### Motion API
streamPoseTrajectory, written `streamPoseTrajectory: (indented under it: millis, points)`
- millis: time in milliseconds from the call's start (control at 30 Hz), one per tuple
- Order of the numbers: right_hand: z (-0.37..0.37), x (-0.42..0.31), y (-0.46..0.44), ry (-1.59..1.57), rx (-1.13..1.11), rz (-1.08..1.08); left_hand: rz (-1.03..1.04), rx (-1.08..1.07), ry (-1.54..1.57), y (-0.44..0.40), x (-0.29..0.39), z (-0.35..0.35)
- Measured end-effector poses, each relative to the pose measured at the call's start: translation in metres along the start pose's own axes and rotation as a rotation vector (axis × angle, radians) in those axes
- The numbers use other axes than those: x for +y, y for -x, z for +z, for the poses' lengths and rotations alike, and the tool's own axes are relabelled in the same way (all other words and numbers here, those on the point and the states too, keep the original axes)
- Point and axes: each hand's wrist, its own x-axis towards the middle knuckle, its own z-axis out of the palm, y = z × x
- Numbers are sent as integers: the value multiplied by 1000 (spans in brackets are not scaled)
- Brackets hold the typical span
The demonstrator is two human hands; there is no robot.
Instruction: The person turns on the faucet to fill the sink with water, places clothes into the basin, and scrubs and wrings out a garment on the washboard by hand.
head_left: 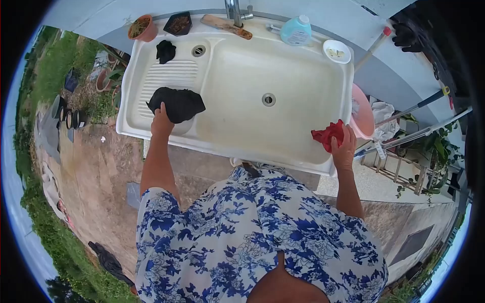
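Note:
My left hand (161, 122) is at the near edge of a black cloth (178, 103), which lies bunched over the ribbed drainboard on the left of the sink. One finger rests on top of the cloth; the other fingers are partly hidden under its edge, pinching it. At the right rim, my right hand (344, 147) is closed round a crumpled red cloth (328, 135). A smaller black cloth (165, 51) lies crumpled at the top of the drainboard. The wide sink basin (242, 101) between my hands has a drain (269, 99) in it.
Along the back ledge stand a terracotta pot (146, 31), a dark pot (178, 24), a wooden board (222, 25), the tap (234, 12), a blue detergent bottle (296, 32) and a white soap dish (337, 51). A pink basin (362, 113) and mop handles (411, 107) are to the right.

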Motion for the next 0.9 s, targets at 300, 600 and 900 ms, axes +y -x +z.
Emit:
streamPoseTrajectory:
  millis: [300, 600, 900]
  points:
    - [8, -21, -24, -37, -11, -147, 19, -23, -14, -21, 47, -5]
    - [99, -65, -32, -130, -378, -32, 302, -211, -164, -47, 53, -29]
    - [245, -99, -69, 129, -519, 168, 324, -205, -82, -43, 52, -14]
